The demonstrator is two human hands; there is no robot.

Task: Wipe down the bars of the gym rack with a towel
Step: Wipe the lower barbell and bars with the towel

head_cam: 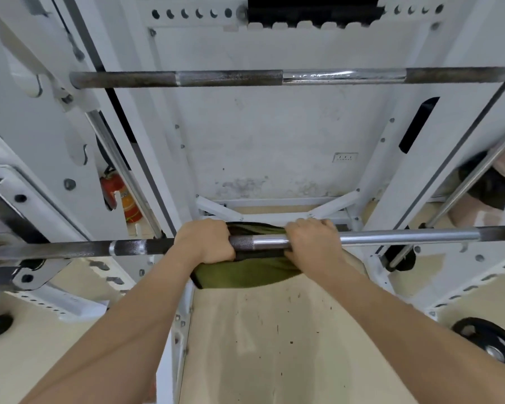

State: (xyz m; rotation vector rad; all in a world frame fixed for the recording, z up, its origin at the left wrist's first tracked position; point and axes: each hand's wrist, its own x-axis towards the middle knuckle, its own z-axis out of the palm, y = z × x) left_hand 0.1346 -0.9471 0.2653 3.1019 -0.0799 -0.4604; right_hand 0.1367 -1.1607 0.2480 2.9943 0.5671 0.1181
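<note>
Left hand (205, 242), right hand (314, 243), fingers (296, 233) curled round towel (245, 277) on bar (397, 237)

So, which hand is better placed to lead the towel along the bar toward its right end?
Probably the right hand. It grips the green towel on the lower barbell next to the uncovered right stretch; the left hand is on the towel's far side.

Lower bar (391, 237): runs across the white rack (274, 141), both hands curled over it.
Left hand (206, 242): grips the knurled part.
Right hand (312, 242): grips the smooth part.
Towel (245, 274): olive green — draped over the bar between the hands, pinned under both.
Upper bar (231, 78): further up, untouched.
Floor (260, 345): beige — a black weight plate (489, 342) at right.
Fire extinguisher (121, 196): red, behind the left upright.
</note>
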